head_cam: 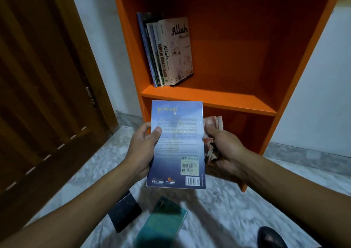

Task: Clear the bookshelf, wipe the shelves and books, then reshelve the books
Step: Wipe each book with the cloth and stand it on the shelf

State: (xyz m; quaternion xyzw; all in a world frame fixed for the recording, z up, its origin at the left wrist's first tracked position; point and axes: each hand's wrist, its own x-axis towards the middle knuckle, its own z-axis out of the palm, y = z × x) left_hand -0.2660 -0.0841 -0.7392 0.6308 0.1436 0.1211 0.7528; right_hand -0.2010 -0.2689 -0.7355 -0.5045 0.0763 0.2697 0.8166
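Left hand point(143, 149): thumb clamps the blue paperback book point(176, 145), back cover up, likely for wiping.
Right hand point(223, 153): fist closed on crumpled patterned cloth point(211, 139), beside the book's edge.
Orange wooden bookshelf point(209, 97): about 5 upright books point(167, 52) at left.
Marble floor point(218, 209): 2 books remain.

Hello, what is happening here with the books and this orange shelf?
A person holds a blue book in the left hand, back cover up, and a crumpled cloth in the right hand. A few books already stand at the left of the orange shelf. Two more books lie on the floor below.
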